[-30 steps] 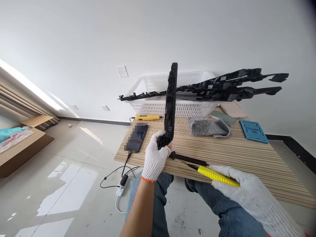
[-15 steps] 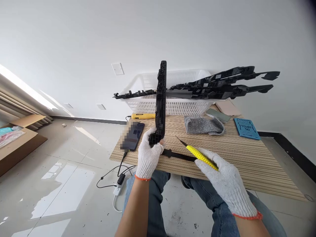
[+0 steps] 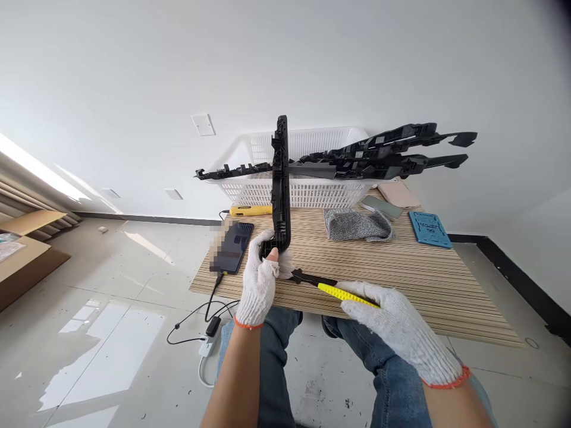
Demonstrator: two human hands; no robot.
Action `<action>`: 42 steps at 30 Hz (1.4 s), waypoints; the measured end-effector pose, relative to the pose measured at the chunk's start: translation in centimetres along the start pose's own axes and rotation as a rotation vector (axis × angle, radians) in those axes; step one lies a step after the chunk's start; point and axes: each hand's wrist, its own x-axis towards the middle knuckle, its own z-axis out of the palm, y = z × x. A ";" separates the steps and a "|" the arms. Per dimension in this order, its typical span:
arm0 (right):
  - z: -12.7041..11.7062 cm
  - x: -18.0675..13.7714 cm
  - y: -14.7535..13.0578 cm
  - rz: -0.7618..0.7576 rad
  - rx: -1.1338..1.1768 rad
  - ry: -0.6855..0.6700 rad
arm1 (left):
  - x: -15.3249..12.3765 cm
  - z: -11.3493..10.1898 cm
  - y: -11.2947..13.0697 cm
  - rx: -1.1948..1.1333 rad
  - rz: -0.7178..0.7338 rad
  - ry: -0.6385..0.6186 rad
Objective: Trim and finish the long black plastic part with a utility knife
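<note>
My left hand, in a white knitted glove with an orange cuff, is closed around the lower end of a long black plastic trim piece. The piece stands roughly upright over the table, with clips and ribs along its side. From near that grip a dark strip runs to the right; whether it belongs to the same piece I cannot tell. My right hand, gloved alike, grips a yellow-handled craft knife. The knife points left at the dark strip, its blade hard to make out against it.
Behind stands a white plastic basket with several black trim pieces across it. On the wooden table lie a yellow corded tool, a phone, a grey knitted cloth and a blue block.
My right hand has moved the knife left and down, lowering its tip to the dark strip beside my left hand. The whole view has shifted slightly; my left hand keeps its grip.
</note>
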 end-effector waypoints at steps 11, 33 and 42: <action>0.4 0.3 0.9 0.063 -0.160 0.324 | 0.0 0.7 0.4 -0.119 -0.101 0.015; -0.8 0.3 1.2 0.096 -0.107 0.242 | 0.4 0.8 0.5 -0.147 -0.118 0.008; -1.5 0.0 1.8 0.139 -0.086 -0.024 | 0.3 0.6 0.3 -0.115 -0.123 0.004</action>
